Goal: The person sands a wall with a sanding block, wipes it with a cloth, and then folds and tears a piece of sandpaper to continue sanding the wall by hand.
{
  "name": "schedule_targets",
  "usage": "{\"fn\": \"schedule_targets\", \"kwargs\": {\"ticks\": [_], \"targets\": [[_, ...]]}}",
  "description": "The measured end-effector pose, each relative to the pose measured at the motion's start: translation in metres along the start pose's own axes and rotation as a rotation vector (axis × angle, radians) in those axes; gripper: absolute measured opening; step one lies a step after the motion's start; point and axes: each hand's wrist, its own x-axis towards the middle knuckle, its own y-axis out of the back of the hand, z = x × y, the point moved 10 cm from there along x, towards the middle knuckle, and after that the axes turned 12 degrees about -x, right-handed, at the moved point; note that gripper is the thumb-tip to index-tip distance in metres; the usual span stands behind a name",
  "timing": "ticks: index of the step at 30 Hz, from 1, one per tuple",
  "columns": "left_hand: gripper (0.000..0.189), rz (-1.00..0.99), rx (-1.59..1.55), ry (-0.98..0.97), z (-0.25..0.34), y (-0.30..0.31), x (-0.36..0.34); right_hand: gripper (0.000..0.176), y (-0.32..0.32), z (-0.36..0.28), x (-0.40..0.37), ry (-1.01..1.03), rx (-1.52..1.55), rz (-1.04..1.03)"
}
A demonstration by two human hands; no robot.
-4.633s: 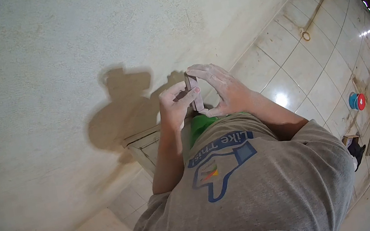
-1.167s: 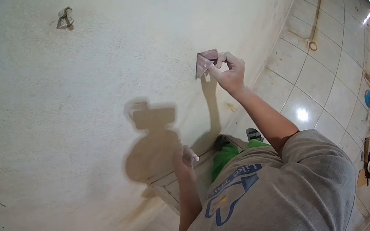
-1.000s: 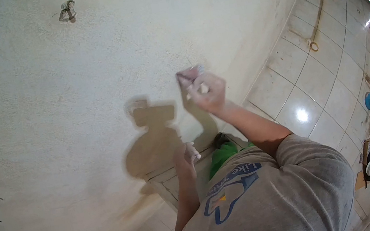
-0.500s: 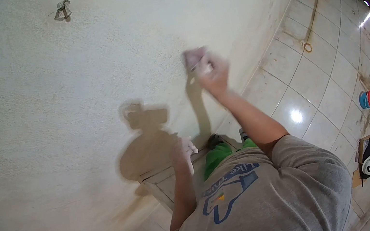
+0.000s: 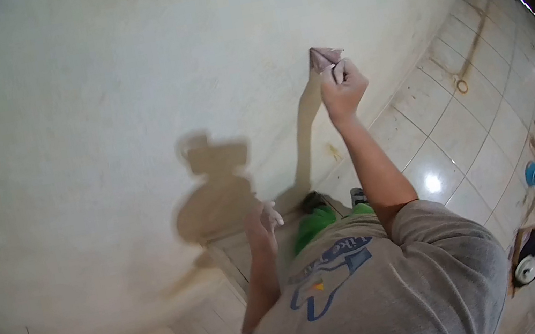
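My right hand pinches the folded sandpaper against the wall; I'd press it flat, with even strokes. Left hand hangs loosely curled, empty.

Both hands formerly met at chest height on the sandpaper. The left hand has since let go and dropped low beside the body. The right hand alone now pinches the folded sheet, raised farther up and to the right along the wall than half a second ago.
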Motion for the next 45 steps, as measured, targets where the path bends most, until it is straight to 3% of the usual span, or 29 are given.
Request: {"fn": "schedule_targets", "kwargs": {"ticks": [1,5,7,10,13,16,19,22,28,31,37,43,45], "targets": [[0.032,-0.007,-0.008,0.009,-0.001,0.002,-0.005,0.037,-0.003,-0.026,-0.016,0.011,-0.06,-0.035],[0.027,0.052,0.098,0.016,0.004,-0.001,-0.013,0.029,-0.019,-0.107,-0.1,0.51,0.262,-0.273],[0.023,0.064,0.111,0.008,0.008,-0.002,-0.007,0.029,-0.056,-0.11,-0.144,0.615,0.207,-0.686],[0.017,-0.053,0.196,-0.225,0.04,-0.039,0.003,0.021,-0.082,-0.026,-0.168,-0.343,0.449,-1.157],[0.029,-0.173,0.467,-0.634,0.074,-0.085,0.001,0.007,-0.063,0.013,-0.162,-0.824,0.927,-1.24],[0.047,-0.228,0.789,-0.81,0.085,-0.154,-0.011,0.034,-0.018,0.005,-0.144,-1.079,1.106,-1.1],[0.063,-0.503,1.106,-1.197,0.092,-0.233,-0.042,0.045,0.0,0.007,-0.146,-1.098,1.249,-1.096],[0.065,-0.637,1.1,-1.051,0.083,-0.249,-0.035,0.047,0.003,-0.005,-0.156,-1.154,1.416,-1.154],[0.048,-0.602,1.04,-1.032,0.078,-0.225,-0.027,0.055,0.006,-0.016,-0.17,-1.04,1.211,-1.365],[0.05,-0.533,1.062,-0.966,0.079,-0.22,-0.031,0.063,0.007,-0.029,-0.17,-0.918,1.287,-1.424],[0.052,-0.526,1.068,-0.985,0.089,-0.215,-0.038,0.066,-0.002,-0.044,-0.177,-0.868,1.366,-1.534],[0.04,-0.532,1.134,-1.004,0.095,-0.199,-0.029,0.07,-0.013,-0.036,-0.183,-0.862,1.161,-1.528],[0.038,-0.508,1.017,-0.874,0.096,-0.188,-0.019,0.069,-0.009,-0.03,-0.171,-0.829,1.094,-1.461]]}}
